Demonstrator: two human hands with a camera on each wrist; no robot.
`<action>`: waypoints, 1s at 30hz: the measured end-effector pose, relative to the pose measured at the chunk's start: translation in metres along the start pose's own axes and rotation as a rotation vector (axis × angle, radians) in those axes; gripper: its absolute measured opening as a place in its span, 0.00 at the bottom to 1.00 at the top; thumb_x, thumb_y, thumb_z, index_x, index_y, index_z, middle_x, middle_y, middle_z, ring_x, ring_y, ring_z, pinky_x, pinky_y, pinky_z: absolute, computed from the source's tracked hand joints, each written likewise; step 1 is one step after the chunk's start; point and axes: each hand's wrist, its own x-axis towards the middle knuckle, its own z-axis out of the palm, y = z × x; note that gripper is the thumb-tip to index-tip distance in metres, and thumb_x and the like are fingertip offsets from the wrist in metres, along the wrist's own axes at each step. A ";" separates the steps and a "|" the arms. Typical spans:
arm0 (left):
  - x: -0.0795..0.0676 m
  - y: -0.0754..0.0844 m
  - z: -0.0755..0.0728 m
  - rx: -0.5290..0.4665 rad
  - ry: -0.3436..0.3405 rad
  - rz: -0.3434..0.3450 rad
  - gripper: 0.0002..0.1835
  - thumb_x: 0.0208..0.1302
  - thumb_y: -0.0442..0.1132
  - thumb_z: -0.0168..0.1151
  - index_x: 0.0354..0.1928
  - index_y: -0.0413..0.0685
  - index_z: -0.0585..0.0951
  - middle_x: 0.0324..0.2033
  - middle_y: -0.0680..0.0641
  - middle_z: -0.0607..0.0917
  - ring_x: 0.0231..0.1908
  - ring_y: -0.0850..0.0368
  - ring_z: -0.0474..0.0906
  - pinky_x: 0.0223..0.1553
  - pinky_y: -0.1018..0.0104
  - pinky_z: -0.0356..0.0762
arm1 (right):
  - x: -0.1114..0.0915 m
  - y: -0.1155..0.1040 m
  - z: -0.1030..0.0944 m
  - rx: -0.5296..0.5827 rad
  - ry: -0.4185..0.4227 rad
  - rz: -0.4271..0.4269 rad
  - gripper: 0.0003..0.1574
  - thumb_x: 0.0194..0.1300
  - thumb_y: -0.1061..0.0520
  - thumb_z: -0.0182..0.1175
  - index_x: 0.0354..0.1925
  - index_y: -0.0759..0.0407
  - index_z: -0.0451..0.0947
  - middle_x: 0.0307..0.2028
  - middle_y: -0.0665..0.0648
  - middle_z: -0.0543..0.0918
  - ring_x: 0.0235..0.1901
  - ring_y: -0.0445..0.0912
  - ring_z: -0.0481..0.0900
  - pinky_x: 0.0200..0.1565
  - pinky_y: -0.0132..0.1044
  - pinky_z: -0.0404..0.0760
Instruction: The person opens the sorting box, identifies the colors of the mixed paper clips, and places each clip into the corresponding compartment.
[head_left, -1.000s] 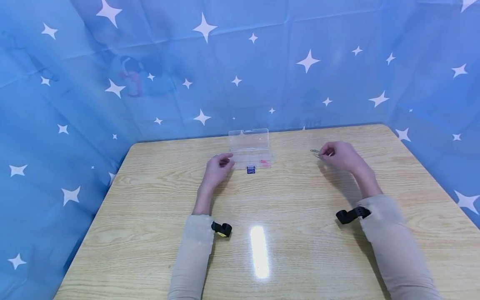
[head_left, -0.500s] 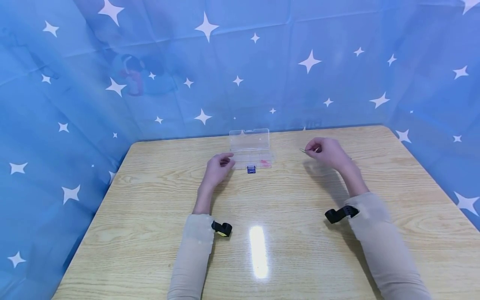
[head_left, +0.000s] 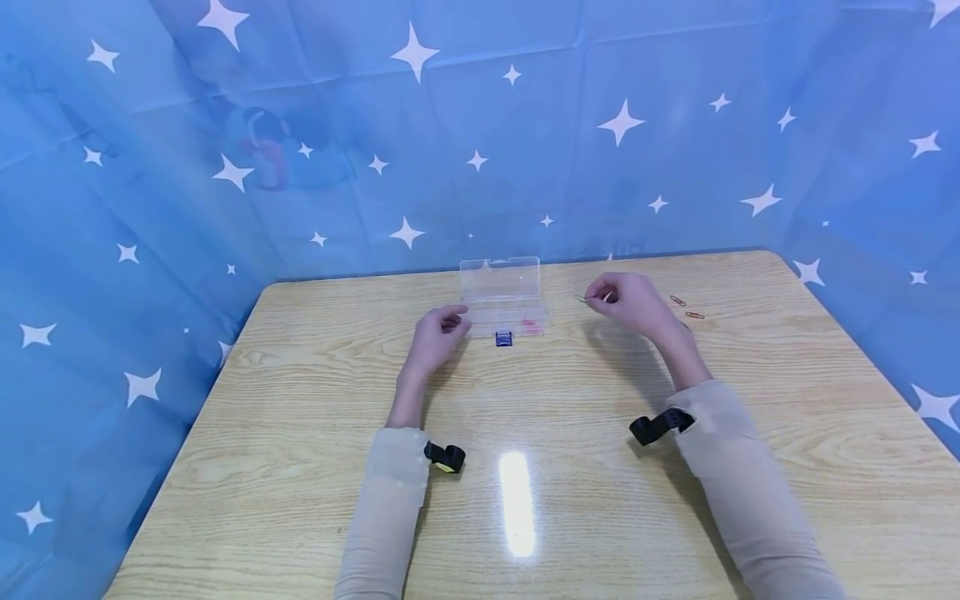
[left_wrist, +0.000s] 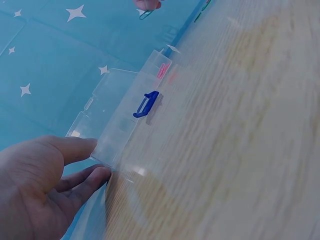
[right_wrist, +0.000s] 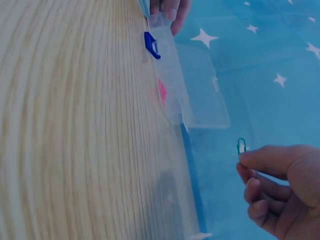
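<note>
A clear plastic box (head_left: 483,317) stands with its lid (head_left: 500,278) raised near the table's far edge. At its left end, my left hand (head_left: 438,340) grips the corner between thumb and fingers, as the left wrist view shows. On the box's front hangs a blue latch (left_wrist: 146,104). Pink pieces (right_wrist: 162,92) lie in the compartment at the box's right end. To the right of the box, my right hand (head_left: 633,305) pinches a green paper clip (right_wrist: 241,145) between thumb and index finger, held above the table with its loop pointing out.
Two reddish paper clips (head_left: 694,315) lie on the wooden table (head_left: 585,483) beyond my right wrist. A green clip (left_wrist: 198,18) shows far off in the left wrist view. A blue curtain (head_left: 480,125) with white stars hangs behind the table.
My right hand has moved left toward the box with the green paper clip, uncovering the reddish clips behind it. The left hand has stayed at the box.
</note>
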 end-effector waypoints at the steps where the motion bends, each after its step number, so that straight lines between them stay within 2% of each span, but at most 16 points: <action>1: 0.000 0.000 0.000 0.000 -0.001 0.000 0.18 0.73 0.34 0.61 0.61 0.34 0.79 0.49 0.36 0.81 0.52 0.44 0.79 0.56 0.56 0.79 | 0.001 -0.001 0.002 0.003 -0.002 -0.004 0.09 0.72 0.59 0.61 0.43 0.65 0.83 0.38 0.62 0.85 0.38 0.53 0.83 0.40 0.42 0.80; 19: 0.000 0.001 0.000 0.000 -0.014 0.005 0.19 0.72 0.34 0.61 0.61 0.34 0.79 0.49 0.36 0.81 0.52 0.44 0.79 0.56 0.56 0.79 | 0.026 -0.032 0.030 0.050 -0.048 -0.031 0.06 0.70 0.61 0.62 0.41 0.63 0.83 0.36 0.59 0.85 0.37 0.51 0.82 0.39 0.42 0.81; 30: 0.001 0.000 -0.001 0.009 -0.008 -0.001 0.19 0.73 0.35 0.61 0.61 0.35 0.79 0.49 0.36 0.82 0.51 0.45 0.79 0.56 0.57 0.79 | 0.036 -0.046 0.051 0.117 -0.082 -0.043 0.05 0.69 0.64 0.62 0.41 0.65 0.83 0.36 0.60 0.85 0.37 0.51 0.82 0.41 0.42 0.82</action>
